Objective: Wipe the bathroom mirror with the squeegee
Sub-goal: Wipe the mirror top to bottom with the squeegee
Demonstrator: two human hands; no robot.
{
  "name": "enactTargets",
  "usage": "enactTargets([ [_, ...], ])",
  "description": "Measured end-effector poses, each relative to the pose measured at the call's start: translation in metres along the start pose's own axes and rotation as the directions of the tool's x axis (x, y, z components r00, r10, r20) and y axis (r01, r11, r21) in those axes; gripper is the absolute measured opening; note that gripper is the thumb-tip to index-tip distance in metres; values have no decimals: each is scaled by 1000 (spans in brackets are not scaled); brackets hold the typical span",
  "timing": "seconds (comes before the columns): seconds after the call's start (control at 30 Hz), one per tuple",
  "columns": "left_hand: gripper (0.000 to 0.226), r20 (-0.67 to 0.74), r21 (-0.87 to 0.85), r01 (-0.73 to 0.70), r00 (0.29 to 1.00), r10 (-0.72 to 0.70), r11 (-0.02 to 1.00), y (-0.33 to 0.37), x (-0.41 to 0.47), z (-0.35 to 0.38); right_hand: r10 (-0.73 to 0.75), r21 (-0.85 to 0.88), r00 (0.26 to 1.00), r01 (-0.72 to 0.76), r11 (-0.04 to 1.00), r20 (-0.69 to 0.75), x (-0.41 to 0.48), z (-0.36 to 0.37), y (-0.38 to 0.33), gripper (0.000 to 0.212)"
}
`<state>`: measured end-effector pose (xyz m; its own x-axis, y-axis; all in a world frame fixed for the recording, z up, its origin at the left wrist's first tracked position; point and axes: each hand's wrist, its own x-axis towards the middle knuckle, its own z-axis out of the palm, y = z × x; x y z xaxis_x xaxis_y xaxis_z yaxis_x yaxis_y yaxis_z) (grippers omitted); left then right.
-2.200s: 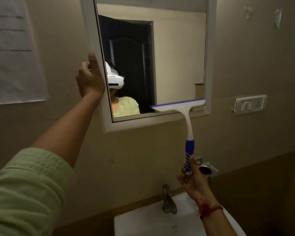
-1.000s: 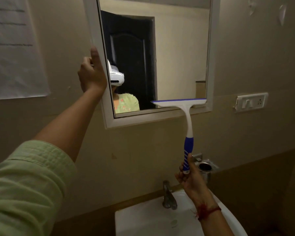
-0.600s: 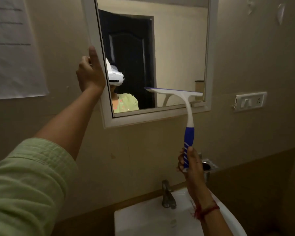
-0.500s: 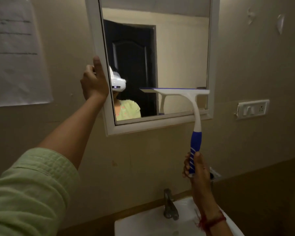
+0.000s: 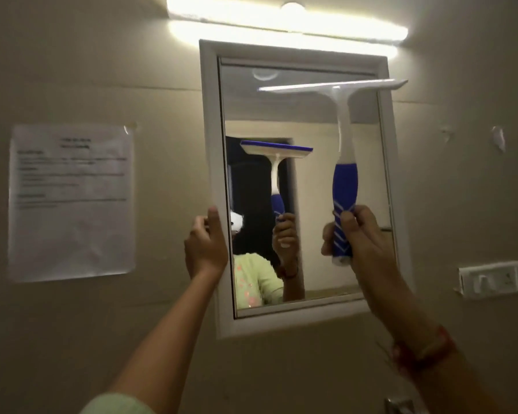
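One rectangular mirror (image 5: 326,121), white frame, on beige wall under one glowing tube light (image 5: 287,22). One paper notice (image 5: 71,201) left, print blurred. One squeegee (image 5: 343,162), white blade near mirror top, blue handle clenched by right hand (image 5: 361,237). Left hand (image 5: 205,246) clasps mirror's left edge.

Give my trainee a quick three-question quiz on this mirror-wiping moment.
1. True or false: the squeegee blade is level with the mirror's top edge.
2. Which hand grips the blue handle: A left, B right?
3. What does the left hand hold?

Key:
1. True, near the upper frame.
2. B, the right hand.
3. The mirror's left frame edge.
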<state>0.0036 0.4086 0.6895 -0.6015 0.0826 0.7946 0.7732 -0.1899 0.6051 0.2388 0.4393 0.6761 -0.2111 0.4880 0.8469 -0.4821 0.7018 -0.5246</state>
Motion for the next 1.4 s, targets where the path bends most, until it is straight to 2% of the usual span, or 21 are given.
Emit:
enactTargets([
  [0.17,60,18,-35,1,1000,0,999,2,-3,-2,-54,-86,998,53,995,-15,53,19,-23,13],
  [0.43,62,18,-54,-6,1000,7,999,0,-2,0,104,6,994,-104,995,-18,78,53,-22,18],
  [0.57,64,15,-49,-6,1000,6,999,-2,-1,0,164,52,987,-163,985,-7,85,62,-16,40],
  [0.73,63,20,-47,-1,1000,2,999,-3,-1,1,106,101,994,-104,990,-24,94,70,-16,28],
  [1.0,60,22,-45,-11,1000,12,999,-5,-1,1,34,10,996,-34,999,-83,107,73,-16,34],
  [1.2,59,22,-47,-7,1000,8,999,-4,-1,2,-18,44,998,20,999,-62,115,61,-18,23],
  [1.3,55,21,-50,-10,1000,11,999,-4,-1,2,24,178,1000,-21,984,-15,116,57,-16,21],
  [1.4,52,18,-50,-16,1000,17,999,-3,-2,1,142,216,989,-150,965,51,119,53,-9,27],
])
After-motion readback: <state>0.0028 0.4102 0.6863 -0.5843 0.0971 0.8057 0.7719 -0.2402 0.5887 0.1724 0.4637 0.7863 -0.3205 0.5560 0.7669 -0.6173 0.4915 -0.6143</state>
